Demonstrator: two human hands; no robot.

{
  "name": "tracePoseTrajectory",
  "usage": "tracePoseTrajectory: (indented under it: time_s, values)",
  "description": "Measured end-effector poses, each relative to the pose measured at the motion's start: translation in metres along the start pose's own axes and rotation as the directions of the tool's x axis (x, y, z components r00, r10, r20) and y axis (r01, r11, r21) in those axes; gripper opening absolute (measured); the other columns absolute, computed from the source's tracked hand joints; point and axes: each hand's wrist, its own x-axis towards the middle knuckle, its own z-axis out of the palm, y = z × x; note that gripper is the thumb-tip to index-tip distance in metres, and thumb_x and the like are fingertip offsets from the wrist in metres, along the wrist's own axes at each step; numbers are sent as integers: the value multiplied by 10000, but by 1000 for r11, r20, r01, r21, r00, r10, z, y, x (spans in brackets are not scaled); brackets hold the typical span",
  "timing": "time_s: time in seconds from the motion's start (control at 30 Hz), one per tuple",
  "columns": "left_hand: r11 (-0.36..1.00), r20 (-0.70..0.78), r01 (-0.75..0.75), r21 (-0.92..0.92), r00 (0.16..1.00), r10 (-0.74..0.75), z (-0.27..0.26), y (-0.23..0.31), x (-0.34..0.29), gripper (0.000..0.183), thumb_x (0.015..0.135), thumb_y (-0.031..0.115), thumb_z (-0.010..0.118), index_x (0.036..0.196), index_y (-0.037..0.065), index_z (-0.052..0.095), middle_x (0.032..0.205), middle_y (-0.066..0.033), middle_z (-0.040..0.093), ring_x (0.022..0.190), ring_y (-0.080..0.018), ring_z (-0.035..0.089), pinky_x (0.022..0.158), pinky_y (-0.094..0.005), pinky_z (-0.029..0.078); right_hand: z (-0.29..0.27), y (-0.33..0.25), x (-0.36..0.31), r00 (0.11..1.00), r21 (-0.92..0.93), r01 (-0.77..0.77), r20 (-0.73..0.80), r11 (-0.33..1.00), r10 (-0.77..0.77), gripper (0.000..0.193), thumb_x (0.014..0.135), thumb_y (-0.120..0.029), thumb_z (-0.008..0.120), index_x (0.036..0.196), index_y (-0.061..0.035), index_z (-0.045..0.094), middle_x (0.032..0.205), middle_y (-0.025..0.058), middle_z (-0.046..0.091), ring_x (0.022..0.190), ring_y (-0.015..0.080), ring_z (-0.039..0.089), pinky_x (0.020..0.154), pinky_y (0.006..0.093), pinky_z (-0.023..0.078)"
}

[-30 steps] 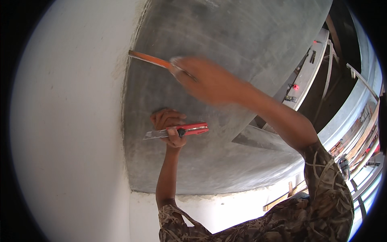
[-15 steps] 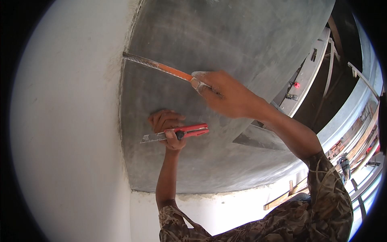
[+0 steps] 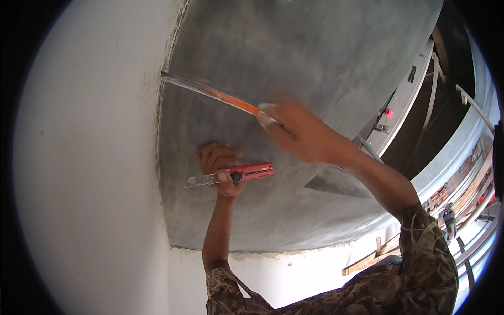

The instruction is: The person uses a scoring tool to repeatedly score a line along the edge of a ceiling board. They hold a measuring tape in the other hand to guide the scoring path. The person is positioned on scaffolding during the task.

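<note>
My right hand [image 3: 302, 128], slightly blurred, grips a long narrow blade [image 3: 231, 101], orange near my fingers and grey further out, which looks like a hacksaw blade. Its far end meets the seam where the grey panel [image 3: 236, 47] joins the white wall [image 3: 89, 136]. Lower down, my left hand [image 3: 223, 168] rests against the panel, fingers curled on its surface. Held under my left thumb is a red snap-off utility knife [image 3: 254, 171] with a black knob. Its metal blade is out and points toward the white wall.
The white wall rises along the left, with a rough seam [image 3: 158, 142] between it and the panel. At right, past the panel's edge, are a ledge with small tools [image 3: 382, 127], a dark opening [image 3: 425, 131] and wooden pieces [image 3: 362, 262]. A shod foot [image 3: 448, 220] shows at far right.
My right hand has drawn slightly right and down, pulling the blade with it; the blade now bows and blurs. My left hand and the knife keep nearly the same place on the panel.
</note>
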Motion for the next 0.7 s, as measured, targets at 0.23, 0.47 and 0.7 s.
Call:
tracePoseTrajectory:
  time_s: [0.23, 0.47, 0.7]
  values:
    - [1000, 14, -1, -17, 1000, 2, 1, -1, -2, 490, 974, 351, 262, 569, 176, 477, 709, 16, 657, 787, -190, 575, 814, -371, 340, -27, -4, -16, 962, -55, -245, 112, 968, 250, 252, 979, -163, 445, 795, 2, 496, 632, 152, 463, 561, 301, 443, 590, 439, 360]
    - [1000, -10, -4, -15, 1000, 4, 2, 2, 4, 491, 977, 357, 272, 571, 170, 474, 697, 11, 653, 764, -194, 570, 816, -364, 348, -79, -5, -65, 971, -298, -227, 8, 927, 240, 271, 1004, -215, 441, 930, 15, 564, 707, 161, 492, 628, 278, 483, 622, 409, 377]
    - [1000, -21, -7, -22, 1000, 7, 2, -5, -5, 484, 974, 349, 279, 570, 174, 477, 677, 13, 655, 749, -185, 576, 809, -358, 359, -109, -28, -36, 919, -76, -368, 125, 927, 375, 184, 979, -125, 418, 977, -17, 567, 787, 112, 498, 723, 203, 469, 730, 329, 408]
